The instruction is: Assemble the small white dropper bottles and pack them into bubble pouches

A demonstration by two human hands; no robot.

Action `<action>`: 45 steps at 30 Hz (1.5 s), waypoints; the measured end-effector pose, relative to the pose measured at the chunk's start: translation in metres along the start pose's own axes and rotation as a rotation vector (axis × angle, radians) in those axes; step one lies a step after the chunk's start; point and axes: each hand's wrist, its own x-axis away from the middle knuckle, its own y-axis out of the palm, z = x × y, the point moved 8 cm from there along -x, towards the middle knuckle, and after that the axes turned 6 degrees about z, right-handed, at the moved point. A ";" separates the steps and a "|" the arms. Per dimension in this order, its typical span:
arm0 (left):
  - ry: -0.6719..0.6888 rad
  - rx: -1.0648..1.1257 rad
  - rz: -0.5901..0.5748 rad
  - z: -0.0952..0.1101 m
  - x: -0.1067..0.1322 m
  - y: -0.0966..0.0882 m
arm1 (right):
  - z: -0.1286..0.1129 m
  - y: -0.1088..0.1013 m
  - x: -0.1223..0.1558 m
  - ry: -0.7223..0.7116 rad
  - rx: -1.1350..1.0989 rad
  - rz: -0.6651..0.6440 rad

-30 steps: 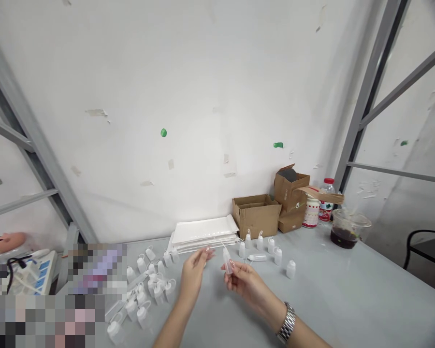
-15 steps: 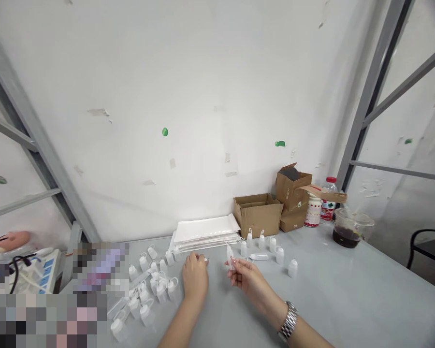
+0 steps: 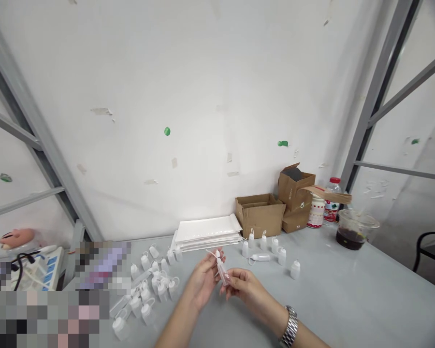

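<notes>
A small translucent squeeze bottle (image 3: 223, 273) with a white nozzle top is tilted between my two hands, above the middle of the grey table. My right hand (image 3: 243, 285), with a metal watch on the wrist, grips its lower body. At the nozzle end, the fingers of my left hand (image 3: 204, 276) close around the white top, and a thin strap sticks out there. Left of my hands stands a crowd of similar bottles (image 3: 161, 289) with looped cap straps, a few lying down. A smaller group of bottles (image 3: 282, 256) is to the right, one bottle (image 3: 260, 257) on its side.
White padded envelopes (image 3: 206, 230) lie stacked against the wall. Beside them are an open cardboard box (image 3: 263, 220), a brown paper bag (image 3: 293, 205), a red-capped bottle (image 3: 332, 203) and a plastic bowl of dark liquid (image 3: 351, 237). A power strip (image 3: 50, 270) is at far left.
My left hand has risen from the table and come right to the bottle's top. My right hand has brought the bottle slightly left and lower, tilting it.
</notes>
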 end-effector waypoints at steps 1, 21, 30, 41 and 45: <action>-0.022 0.017 0.006 -0.002 0.002 0.001 | 0.000 0.000 0.000 -0.009 0.003 -0.001; 0.051 -0.171 0.047 0.005 -0.002 -0.009 | -0.012 -0.033 -0.007 -0.122 0.298 0.341; 0.263 -0.088 0.111 0.012 -0.004 -0.009 | -0.003 -0.022 -0.003 0.010 0.020 0.250; 0.260 -0.100 0.067 0.008 -0.002 -0.003 | 0.011 -0.017 -0.002 0.122 -0.066 0.185; 0.305 -0.142 0.133 0.010 -0.003 -0.010 | 0.000 -0.028 -0.004 -0.002 0.090 0.336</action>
